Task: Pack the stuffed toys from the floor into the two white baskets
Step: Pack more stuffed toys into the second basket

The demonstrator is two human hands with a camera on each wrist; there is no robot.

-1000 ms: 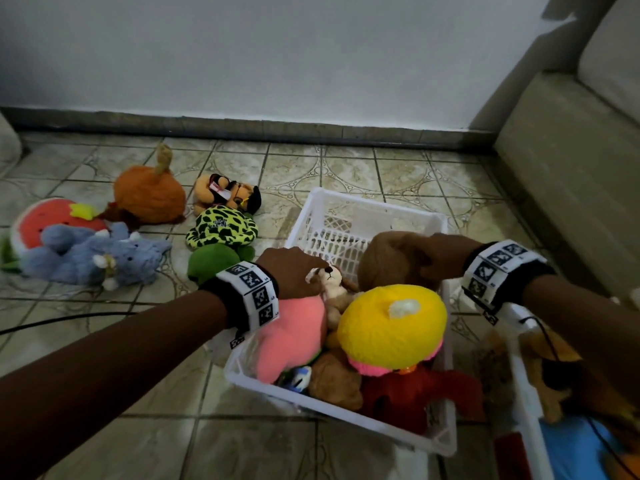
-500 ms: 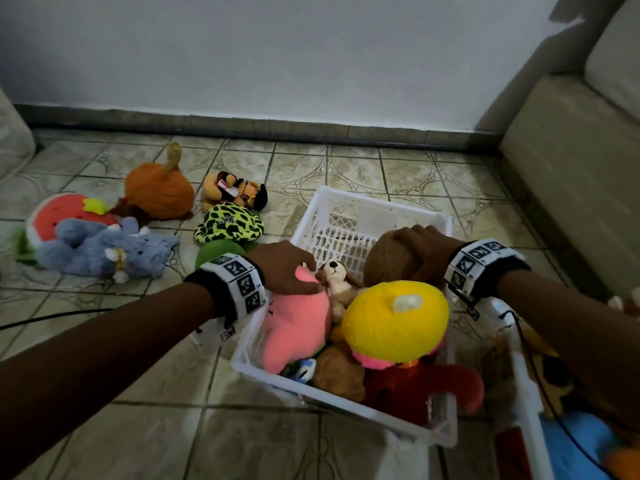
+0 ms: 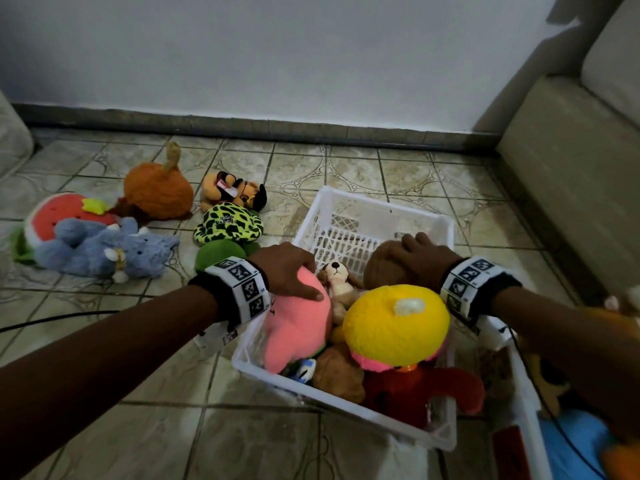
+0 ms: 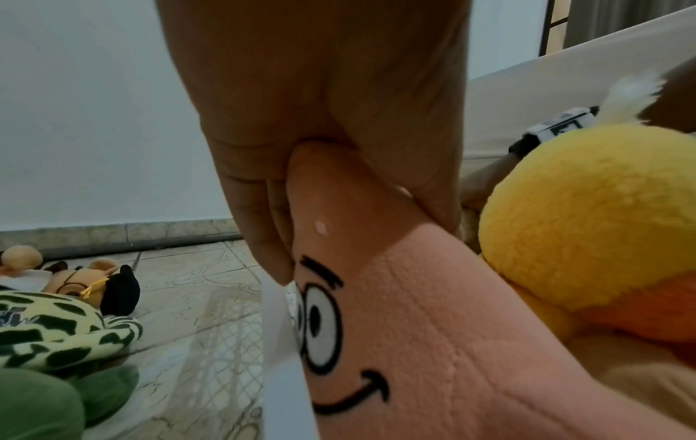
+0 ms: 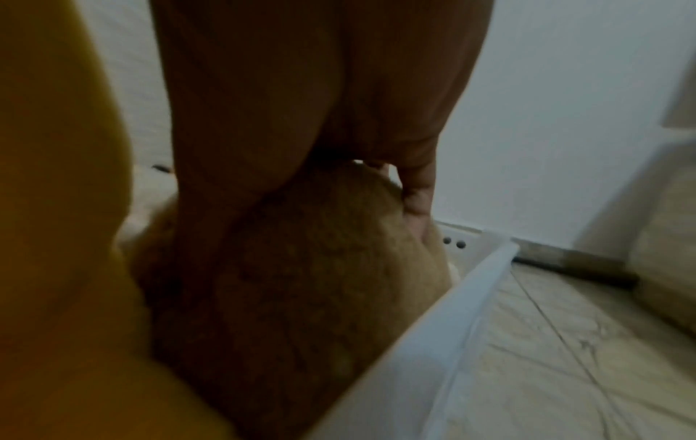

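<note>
A white basket (image 3: 388, 204) on the tiled floor holds a pink star toy (image 3: 298, 327), a brown plush (image 3: 384, 271), a small dog (image 3: 337, 282), a yellow toy (image 3: 394, 323) and a red one (image 3: 415, 393). My left hand (image 3: 291, 271) grips the pink star's pointed tip (image 4: 339, 190) at the basket's left wall. My right hand (image 3: 419, 258) lies over the brown plush (image 5: 301, 282), fingers curled round its far side, next to the right rim (image 5: 452, 312). A second white basket (image 3: 526, 410) at the right holds more toys.
Left of the basket, toys lie on the floor: a blue hippo (image 3: 104, 251), a watermelon (image 3: 59, 216), an orange pumpkin (image 3: 157, 195), a green spotted plush (image 3: 227, 225) and a tan toy with a black cap (image 3: 235, 192). A sofa (image 3: 571, 202) stands right.
Both hands have sunk lower into the basket with their toys. The right hand has slid from the brown plush's side onto its top.
</note>
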